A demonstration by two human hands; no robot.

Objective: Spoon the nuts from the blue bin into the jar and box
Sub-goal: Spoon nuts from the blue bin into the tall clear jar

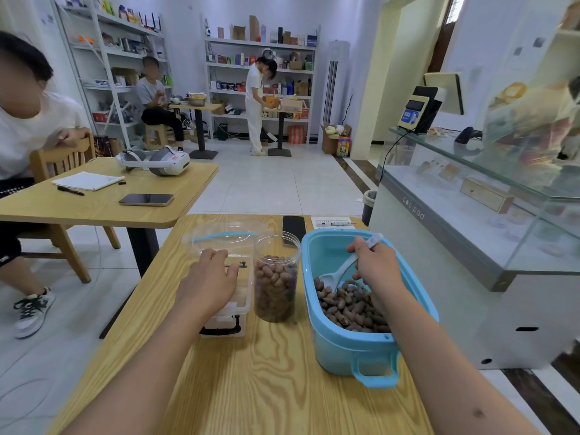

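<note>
A blue bin (351, 350) holding brown nuts (348, 304) stands at the right of the wooden table. My right hand (376, 262) grips a pale blue spoon (337, 276) whose bowl dips to the nuts. A clear jar (276, 277), mostly full of nuts, stands upright just left of the bin. Left of the jar is a clear plastic box (233, 304) with black latches. My left hand (208, 277) rests on top of the box, fingers curled over its far edge. I cannot tell whether the box holds nuts.
A clear lid with a blue seal (226, 235) lies behind the box. A black phone (294, 227) and a paper slip (332, 221) lie at the table's far edge. A glass counter (470, 215) is at the right; another table (103, 199) and a seated person are at the left.
</note>
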